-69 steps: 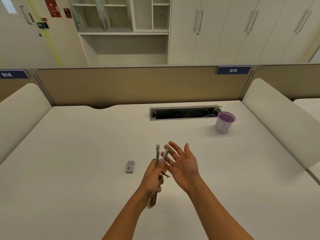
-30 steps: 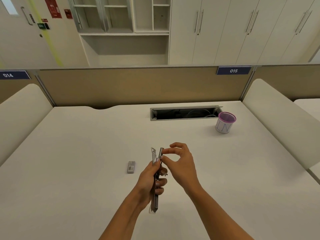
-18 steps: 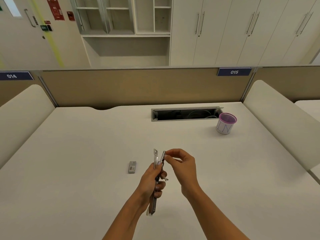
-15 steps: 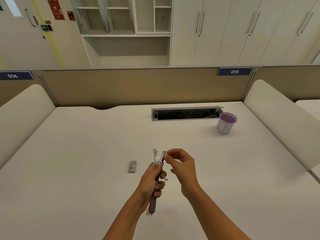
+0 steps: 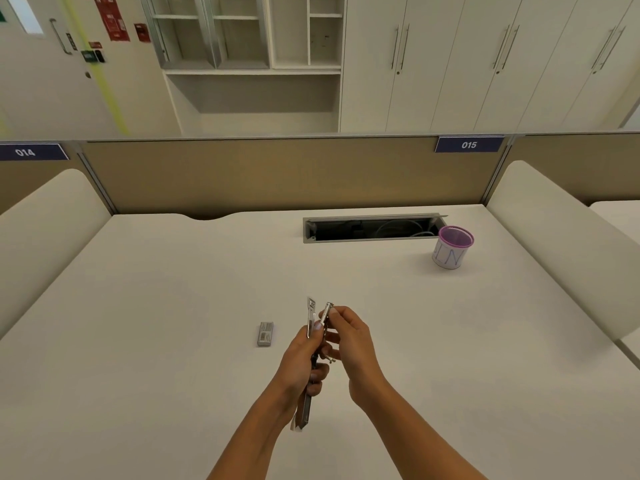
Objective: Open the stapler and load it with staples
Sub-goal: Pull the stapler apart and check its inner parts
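A slim metal stapler [image 5: 311,317] is held upright above the desk, swung open so two thin metal arms fork apart at the top. My left hand [image 5: 302,358] wraps its middle; its lower end sticks out below my wrist. My right hand [image 5: 349,341] pinches the tip of the right-hand arm between thumb and forefinger. Whether staples lie between those fingertips is too small to tell. A small grey staple box [image 5: 265,334] lies flat on the desk, left of my hands.
A white cup with a purple mesh rim [image 5: 450,249] stands at the back right, beside an open cable slot [image 5: 370,229] in the white desk [image 5: 156,306]. Padded cream dividers flank both sides and a tan partition closes the back.
My right hand went from an open palm to a pinch on the stapler's right arm. The stapler has risen a little more upright in my left hand. The staple box has not moved.
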A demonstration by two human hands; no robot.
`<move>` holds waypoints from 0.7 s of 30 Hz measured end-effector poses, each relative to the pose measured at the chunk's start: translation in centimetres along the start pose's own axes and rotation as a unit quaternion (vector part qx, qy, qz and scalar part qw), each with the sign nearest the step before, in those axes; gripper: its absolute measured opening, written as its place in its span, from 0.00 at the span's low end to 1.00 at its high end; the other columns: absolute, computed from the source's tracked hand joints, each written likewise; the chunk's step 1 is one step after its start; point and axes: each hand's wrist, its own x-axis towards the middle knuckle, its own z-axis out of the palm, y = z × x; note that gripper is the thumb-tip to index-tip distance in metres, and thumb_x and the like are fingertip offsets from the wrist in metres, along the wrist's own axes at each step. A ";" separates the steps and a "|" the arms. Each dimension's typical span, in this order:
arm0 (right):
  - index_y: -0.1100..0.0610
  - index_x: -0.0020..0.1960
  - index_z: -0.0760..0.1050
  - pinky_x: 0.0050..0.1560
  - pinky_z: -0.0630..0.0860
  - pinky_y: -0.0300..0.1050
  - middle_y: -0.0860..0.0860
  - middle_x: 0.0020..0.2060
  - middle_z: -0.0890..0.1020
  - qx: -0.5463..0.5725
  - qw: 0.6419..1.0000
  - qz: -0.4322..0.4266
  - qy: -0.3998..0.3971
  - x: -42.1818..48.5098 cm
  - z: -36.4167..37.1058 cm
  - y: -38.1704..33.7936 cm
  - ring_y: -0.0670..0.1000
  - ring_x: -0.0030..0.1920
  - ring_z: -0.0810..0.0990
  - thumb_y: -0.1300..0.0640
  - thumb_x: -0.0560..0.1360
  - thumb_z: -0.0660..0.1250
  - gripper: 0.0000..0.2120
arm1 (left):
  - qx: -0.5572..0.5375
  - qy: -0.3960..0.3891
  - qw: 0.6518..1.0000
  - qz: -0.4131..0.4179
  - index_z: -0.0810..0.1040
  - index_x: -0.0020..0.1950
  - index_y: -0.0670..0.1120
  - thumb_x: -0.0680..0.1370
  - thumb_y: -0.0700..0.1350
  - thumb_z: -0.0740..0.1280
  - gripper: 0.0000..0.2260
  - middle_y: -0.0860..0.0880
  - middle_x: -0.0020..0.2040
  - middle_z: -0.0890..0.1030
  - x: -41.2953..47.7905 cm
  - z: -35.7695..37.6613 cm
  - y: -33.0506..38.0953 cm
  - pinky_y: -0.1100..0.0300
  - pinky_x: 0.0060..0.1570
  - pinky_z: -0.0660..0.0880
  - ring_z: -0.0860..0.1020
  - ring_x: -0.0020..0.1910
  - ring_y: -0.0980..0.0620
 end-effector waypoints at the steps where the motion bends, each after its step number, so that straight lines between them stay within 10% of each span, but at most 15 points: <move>1: 0.58 0.46 0.77 0.36 0.73 0.38 0.51 0.41 0.85 -0.005 1.000 -0.005 0.003 0.0 0.1 0.1 0.48 0.42 0.81 0.56 0.82 0.59 0.11 | -0.001 -0.002 1.000 0.000 0.72 0.58 0.43 0.81 0.55 0.57 0.17 0.48 0.37 0.70 0.0 0.0 0.0 0.66 0.21 0.57 0.60 0.24 0.57; 21: 0.54 0.35 0.76 0.43 0.72 0.45 0.51 0.38 0.79 0.031 0.991 0.097 -0.089 1.8 -1.1 -1.0 0.49 0.42 0.77 0.56 0.75 0.61 0.11 | 0.003 -0.006 1.000 -0.008 0.70 0.51 0.43 0.81 0.55 0.57 0.15 0.48 0.36 0.69 0.5 -0.3 -0.1 0.66 0.21 0.55 0.60 0.23 0.57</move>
